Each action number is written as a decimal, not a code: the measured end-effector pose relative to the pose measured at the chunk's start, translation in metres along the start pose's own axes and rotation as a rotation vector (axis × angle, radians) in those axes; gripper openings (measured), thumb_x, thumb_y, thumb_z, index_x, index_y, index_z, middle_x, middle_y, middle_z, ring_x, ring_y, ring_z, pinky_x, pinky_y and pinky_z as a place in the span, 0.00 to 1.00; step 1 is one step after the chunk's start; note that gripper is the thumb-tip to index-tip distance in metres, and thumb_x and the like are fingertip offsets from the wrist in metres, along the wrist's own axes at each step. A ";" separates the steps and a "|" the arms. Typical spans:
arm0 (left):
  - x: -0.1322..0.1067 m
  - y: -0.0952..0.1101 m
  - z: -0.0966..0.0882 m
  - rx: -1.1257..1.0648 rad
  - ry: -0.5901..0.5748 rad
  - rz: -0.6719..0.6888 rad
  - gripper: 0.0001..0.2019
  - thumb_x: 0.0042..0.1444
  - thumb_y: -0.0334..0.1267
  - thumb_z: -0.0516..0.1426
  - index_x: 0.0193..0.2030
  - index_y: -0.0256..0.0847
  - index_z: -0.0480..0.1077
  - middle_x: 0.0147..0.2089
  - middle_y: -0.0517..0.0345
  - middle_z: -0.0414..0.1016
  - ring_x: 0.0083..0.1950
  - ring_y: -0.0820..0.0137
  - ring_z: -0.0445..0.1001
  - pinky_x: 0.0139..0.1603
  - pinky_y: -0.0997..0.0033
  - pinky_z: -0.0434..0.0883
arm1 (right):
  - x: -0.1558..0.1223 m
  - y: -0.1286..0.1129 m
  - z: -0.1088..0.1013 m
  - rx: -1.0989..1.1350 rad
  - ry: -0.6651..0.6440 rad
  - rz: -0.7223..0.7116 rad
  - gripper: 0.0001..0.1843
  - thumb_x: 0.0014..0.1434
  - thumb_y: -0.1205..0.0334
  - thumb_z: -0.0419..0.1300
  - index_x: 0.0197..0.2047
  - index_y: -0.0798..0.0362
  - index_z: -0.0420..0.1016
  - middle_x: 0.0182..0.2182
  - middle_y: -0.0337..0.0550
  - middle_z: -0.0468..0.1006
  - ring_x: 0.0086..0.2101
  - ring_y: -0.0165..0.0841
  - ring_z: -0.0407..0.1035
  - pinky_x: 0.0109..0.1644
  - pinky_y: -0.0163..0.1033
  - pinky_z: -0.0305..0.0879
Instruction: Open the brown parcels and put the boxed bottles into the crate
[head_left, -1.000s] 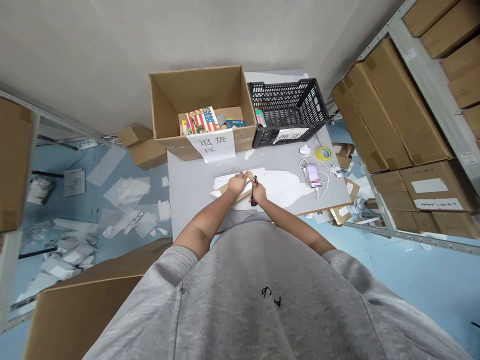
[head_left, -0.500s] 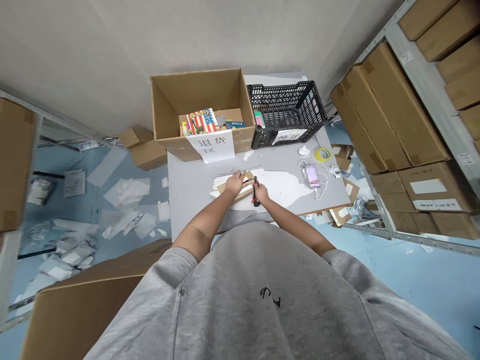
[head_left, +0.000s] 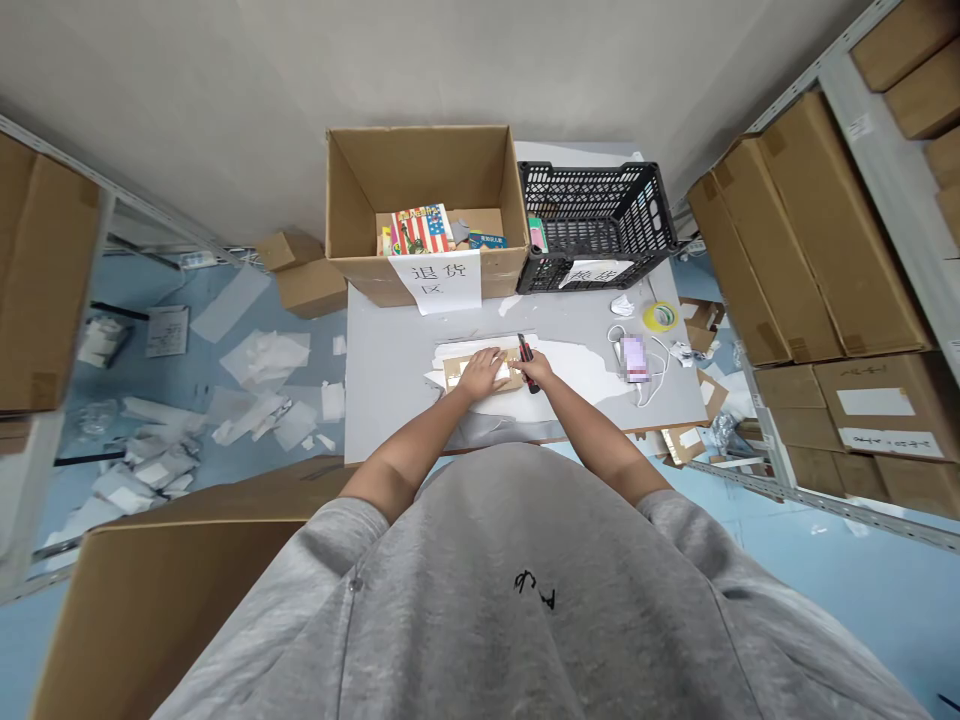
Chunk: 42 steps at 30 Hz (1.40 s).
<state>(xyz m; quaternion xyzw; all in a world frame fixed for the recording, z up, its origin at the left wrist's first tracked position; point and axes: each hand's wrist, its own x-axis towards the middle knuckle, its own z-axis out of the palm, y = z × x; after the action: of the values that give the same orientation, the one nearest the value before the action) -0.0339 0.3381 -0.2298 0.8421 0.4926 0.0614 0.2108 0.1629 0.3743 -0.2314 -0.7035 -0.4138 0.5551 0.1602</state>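
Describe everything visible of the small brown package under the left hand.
The package is flat, oblong and brown, apparently cardboard, with a white patch on top that the left hand partly covers. It lies on a white area of the grey table, long side running roughly left to right. The left hand rests on it; whether the right hand touches it is unclear.

The packet (head_left: pixel 453 376) is matt cardboard, the crate (head_left: pixel 541 275) plastic (smooth-looking), the tape roll (head_left: pixel 652 319) glossy, the shirt (head_left: pixel 480 560) cloth

Room over worktop (head_left: pixel 386 365) left of left hand (head_left: pixel 481 377). Carton (head_left: pixel 427 160) blocks beyond; black crate (head_left: pixel 541 276) blocks beyond right hand (head_left: pixel 538 368).
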 end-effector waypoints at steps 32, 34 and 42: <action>0.010 0.027 0.017 0.037 -0.054 -0.052 0.30 0.68 0.65 0.52 0.58 0.38 0.71 0.58 0.36 0.74 0.62 0.48 0.68 0.62 0.51 0.60 | -0.061 0.065 -0.030 0.036 -0.183 -0.148 0.32 0.72 0.61 0.55 0.77 0.48 0.63 0.23 0.26 0.69 0.16 0.23 0.63 0.22 0.26 0.61; 0.010 0.026 0.018 0.035 -0.058 -0.046 0.30 0.68 0.65 0.52 0.58 0.38 0.71 0.58 0.36 0.74 0.62 0.48 0.68 0.62 0.51 0.59 | -0.061 0.071 -0.028 0.072 -0.188 -0.174 0.32 0.72 0.60 0.54 0.77 0.50 0.61 0.23 0.27 0.69 0.17 0.24 0.63 0.22 0.27 0.61; 0.009 0.020 0.032 0.036 0.013 0.026 0.29 0.69 0.63 0.53 0.56 0.37 0.71 0.56 0.37 0.75 0.59 0.49 0.70 0.59 0.52 0.59 | -0.062 0.080 -0.017 0.168 -0.161 -0.169 0.33 0.71 0.57 0.56 0.77 0.50 0.62 0.22 0.28 0.69 0.16 0.25 0.62 0.20 0.29 0.59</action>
<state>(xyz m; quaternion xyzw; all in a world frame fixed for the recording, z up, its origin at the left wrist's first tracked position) -0.0031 0.3277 -0.2516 0.8517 0.4840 0.0609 0.1916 0.2083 0.2833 -0.2402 -0.6034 -0.4353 0.6269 0.2310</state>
